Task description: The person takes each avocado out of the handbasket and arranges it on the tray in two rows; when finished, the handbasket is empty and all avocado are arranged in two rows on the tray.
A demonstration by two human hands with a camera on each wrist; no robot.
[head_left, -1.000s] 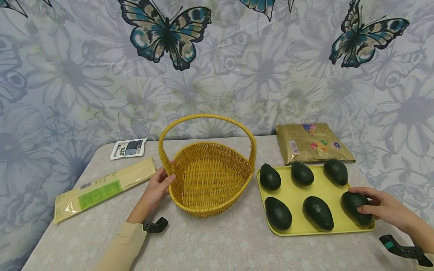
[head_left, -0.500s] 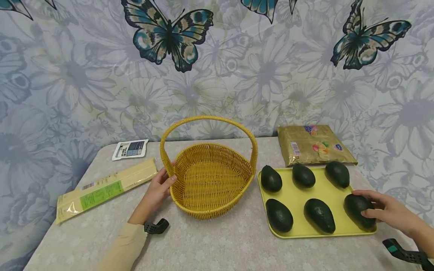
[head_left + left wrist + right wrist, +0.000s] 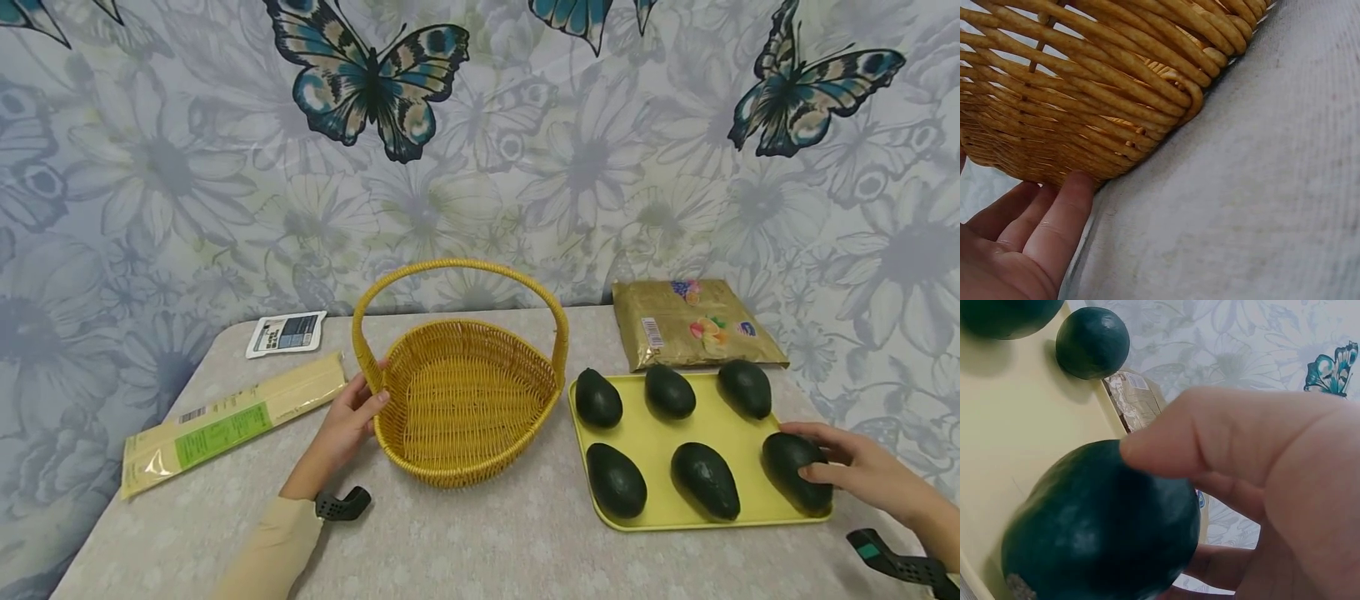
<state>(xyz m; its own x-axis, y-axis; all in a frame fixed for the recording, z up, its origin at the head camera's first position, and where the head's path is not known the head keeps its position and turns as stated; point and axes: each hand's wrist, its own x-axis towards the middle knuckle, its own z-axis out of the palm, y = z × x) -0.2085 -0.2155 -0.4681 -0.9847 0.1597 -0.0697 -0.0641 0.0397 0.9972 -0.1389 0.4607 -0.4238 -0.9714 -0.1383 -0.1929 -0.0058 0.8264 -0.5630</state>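
Observation:
My left hand (image 3: pixel 350 417) grips the left side of a yellow wicker basket (image 3: pixel 465 475) at the foot of its tall handle, thumb over the rim. In the left wrist view, fingers (image 3: pixel 1063 225) of that hand press the outside of the woven wall (image 3: pixel 1085 94). The basket has nothing in it. On the right, my right hand (image 3: pixel 870 467) holds a dark green avocado (image 3: pixel 795 471) at the near right corner of a yellow tray (image 3: pixel 660 521). Thumb and fingers lie around this avocado in the right wrist view. Several more avocados (image 3: pixel 705 481) lie on the tray in two rows.
Behind the tray lies a gold packet (image 3: pixel 697 325) with fruit pictures. A long pale packet with a green label (image 3: pixel 225 433) lies left of the basket, and a small white pouch (image 3: pixel 287 334) sits behind it. A butterfly-patterned cloth (image 3: pixel 525 183) rises at the back.
The right hand's grasp on the corner avocado has shifted slightly to the right, with the avocado turning a little. The left hand and basket stay put; the head view has tilted slightly.

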